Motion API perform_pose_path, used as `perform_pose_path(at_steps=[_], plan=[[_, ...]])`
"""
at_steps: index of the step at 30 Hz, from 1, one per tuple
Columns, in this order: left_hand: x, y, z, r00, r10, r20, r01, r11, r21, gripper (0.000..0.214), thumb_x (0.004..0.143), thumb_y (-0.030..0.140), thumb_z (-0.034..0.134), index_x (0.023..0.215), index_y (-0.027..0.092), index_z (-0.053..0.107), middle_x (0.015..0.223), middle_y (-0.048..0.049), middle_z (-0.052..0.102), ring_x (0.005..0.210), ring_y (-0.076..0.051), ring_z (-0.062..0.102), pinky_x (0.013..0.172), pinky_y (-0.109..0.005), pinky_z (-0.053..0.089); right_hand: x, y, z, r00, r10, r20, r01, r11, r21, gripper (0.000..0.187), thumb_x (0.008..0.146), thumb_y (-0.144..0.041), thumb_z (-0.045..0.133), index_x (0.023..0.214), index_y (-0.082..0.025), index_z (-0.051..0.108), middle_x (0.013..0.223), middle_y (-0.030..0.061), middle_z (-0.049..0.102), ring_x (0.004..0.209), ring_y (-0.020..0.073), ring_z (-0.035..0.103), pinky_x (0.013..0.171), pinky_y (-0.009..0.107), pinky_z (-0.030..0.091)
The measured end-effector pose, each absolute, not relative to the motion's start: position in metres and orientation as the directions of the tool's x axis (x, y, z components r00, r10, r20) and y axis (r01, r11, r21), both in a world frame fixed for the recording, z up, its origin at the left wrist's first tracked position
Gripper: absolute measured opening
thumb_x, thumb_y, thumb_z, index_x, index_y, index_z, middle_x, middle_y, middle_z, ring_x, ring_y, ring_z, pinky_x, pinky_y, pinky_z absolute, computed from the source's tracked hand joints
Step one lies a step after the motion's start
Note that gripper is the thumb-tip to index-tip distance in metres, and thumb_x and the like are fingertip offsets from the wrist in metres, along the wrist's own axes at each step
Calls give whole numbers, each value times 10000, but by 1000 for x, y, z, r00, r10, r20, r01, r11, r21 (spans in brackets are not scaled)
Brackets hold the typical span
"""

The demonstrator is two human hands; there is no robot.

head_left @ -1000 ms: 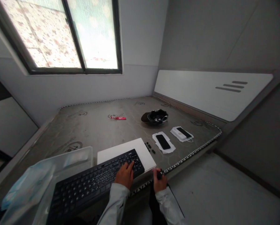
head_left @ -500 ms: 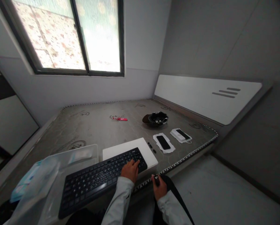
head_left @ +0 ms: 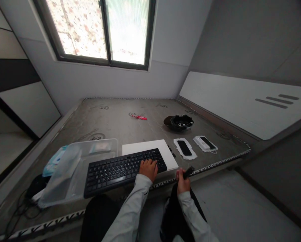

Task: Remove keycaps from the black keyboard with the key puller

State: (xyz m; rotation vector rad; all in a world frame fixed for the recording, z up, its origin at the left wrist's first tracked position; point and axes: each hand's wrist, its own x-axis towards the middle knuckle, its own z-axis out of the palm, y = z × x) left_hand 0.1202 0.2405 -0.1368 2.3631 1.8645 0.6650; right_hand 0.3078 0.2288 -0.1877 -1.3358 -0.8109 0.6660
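Observation:
A black keyboard (head_left: 115,173) lies slantwise, its right part over a white box (head_left: 169,154) and its left part over a clear plastic bin (head_left: 80,144). Near the keyboard's right end, my left hand (head_left: 148,169) is closed over the near edge, fingers bent onto the keys; its thumb is hidden. My right hand (head_left: 183,183) is off the front edge of the mattress, right of the keyboard and apart from it. It grips a small black brush-like tool (head_left: 189,172) that points up and right; its exact kind is unclear.
Two phones, one dark (head_left: 184,148) and one beside a white device (head_left: 203,144), lie on white cloths at right. Behind them sits a dark cap (head_left: 182,122). A red packet (head_left: 140,117) lies farther back. Cables (head_left: 21,208) trail at left. Small black pieces (head_left: 172,153) lie beside the box.
The view has shifted, so everything sits differently in it. My right hand has turned the black tool, which now points outward to the right. My left hand stays on the keyboard's right part.

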Motion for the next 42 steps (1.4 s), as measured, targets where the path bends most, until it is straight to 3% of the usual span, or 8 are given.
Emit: perform_pose_path(at_steps=[5, 10, 23, 30, 42], plan=[[118, 240, -140, 193, 934, 300, 910, -285, 302, 300, 883, 268, 434, 1143, 263, 584, 989, -53, 607, 931, -224, 521, 824, -392, 332, 281, 255, -145, 421, 906, 43, -324, 195, -926, 448, 709, -595, 641, 616, -203, 446, 512, -76, 332, 448, 65, 303, 436, 218, 271], [118, 241, -141, 191, 935, 298, 910, -283, 304, 301, 872, 256, 449, 1139, 255, 587, 977, -56, 602, 917, -220, 516, 805, -378, 335, 262, 277, -126, 253, 967, 11, -498, 140, -856, 456, 663, -587, 684, 634, -200, 444, 548, -73, 327, 468, 61, 287, 432, 207, 264], [117, 240, -139, 208, 938, 277, 898, -295, 325, 302, 880, 257, 446, 1151, 249, 579, 985, -67, 597, 935, -217, 516, 812, -372, 342, 248, 302, -145, 290, 957, 27, -412, 150, -899, 477, 682, -578, 663, 623, -219, 356, 531, -83, 332, 453, 69, 329, 419, 223, 254], [117, 241, -139, 210, 938, 277, 898, -297, 326, 311, 871, 247, 446, 1152, 242, 580, 983, -69, 597, 923, -220, 516, 815, -376, 341, 245, 303, -155, 321, 947, -17, -345, 100, -933, 470, 629, -548, 714, 614, -212, 386, 517, -89, 376, 469, 63, 362, 469, 219, 301], [117, 240, -137, 210, 938, 277, 898, -297, 324, 305, 873, 246, 444, 1144, 232, 583, 1000, -73, 600, 928, -218, 517, 818, -377, 343, 244, 304, -154, 348, 931, -112, -359, 22, -933, 494, 563, -598, 732, 631, -218, 425, 499, -85, 428, 430, 67, 380, 415, 217, 304]])
